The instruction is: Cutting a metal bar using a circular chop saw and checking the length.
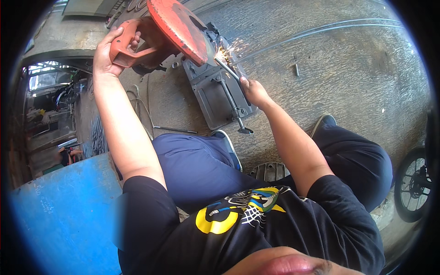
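An orange chop saw with a worn blade guard stands before me on its grey metal base. My left hand is wrapped round the saw's loop handle. With my right hand I grip a thin metal rod, whose far end meets the cutting disc. Bright sparks fly from that contact, toward the far right. The vise screw of the base runs beside the rod, close to my right hand. The guard hides most of the disc.
A short cut metal piece lies on the floor to the right. Long thin rods stretch across the far floor. A dark rod and a cable lie left of the base. A blue panel is at my left, a wheel at my right.
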Demonstrator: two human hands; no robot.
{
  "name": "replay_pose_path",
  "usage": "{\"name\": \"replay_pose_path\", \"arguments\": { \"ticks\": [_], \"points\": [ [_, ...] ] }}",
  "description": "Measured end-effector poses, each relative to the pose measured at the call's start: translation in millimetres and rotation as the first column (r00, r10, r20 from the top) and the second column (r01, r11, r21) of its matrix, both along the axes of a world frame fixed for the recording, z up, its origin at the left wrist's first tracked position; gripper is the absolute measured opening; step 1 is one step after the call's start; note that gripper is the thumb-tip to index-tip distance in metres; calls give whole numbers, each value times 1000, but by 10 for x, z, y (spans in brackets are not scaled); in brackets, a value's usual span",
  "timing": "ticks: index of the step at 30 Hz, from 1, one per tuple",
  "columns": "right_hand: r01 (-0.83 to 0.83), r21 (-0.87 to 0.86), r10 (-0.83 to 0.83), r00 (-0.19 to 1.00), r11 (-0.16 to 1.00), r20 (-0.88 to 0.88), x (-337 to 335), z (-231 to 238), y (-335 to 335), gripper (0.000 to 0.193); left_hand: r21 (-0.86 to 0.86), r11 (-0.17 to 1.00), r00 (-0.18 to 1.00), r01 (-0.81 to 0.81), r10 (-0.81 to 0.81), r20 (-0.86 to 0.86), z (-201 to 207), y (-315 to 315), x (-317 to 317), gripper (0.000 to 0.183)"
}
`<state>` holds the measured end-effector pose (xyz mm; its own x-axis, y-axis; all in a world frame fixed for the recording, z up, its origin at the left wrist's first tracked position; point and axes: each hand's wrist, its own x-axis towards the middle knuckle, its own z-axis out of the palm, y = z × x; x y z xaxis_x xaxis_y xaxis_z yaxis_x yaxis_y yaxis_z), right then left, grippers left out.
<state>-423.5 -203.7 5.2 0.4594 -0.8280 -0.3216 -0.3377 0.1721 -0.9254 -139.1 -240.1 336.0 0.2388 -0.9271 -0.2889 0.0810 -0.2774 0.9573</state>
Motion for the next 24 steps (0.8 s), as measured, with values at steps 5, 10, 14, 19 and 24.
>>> {"name": "replay_pose_path", "arguments": {
  "ticks": [5,10,14,19,24],
  "points": [
    [-6,-50,3,998,999,-55,10,-93,-1,58,-10,1000,1000,-17,17,11,0,15,-39,46],
    [22,-91,-30,996,996,-87,20,-114,13,57,0,1000,1000,13,-13,-10,-7,12,-7,46],
    [81,-41,-85,990,996,-109,34,-95,40,53,-14,999,999,31,-31,9,-17,21,-21,46],
    [113,-46,-118,983,993,-138,16,-3,37,49,-22,999,999,43,-43,21,-12,19,-20,46],
    [102,-17,-103,984,995,-147,23,3,21,50,-20,1000,1000,18,-19,-8,-4,37,-65,44]
  ]
}}
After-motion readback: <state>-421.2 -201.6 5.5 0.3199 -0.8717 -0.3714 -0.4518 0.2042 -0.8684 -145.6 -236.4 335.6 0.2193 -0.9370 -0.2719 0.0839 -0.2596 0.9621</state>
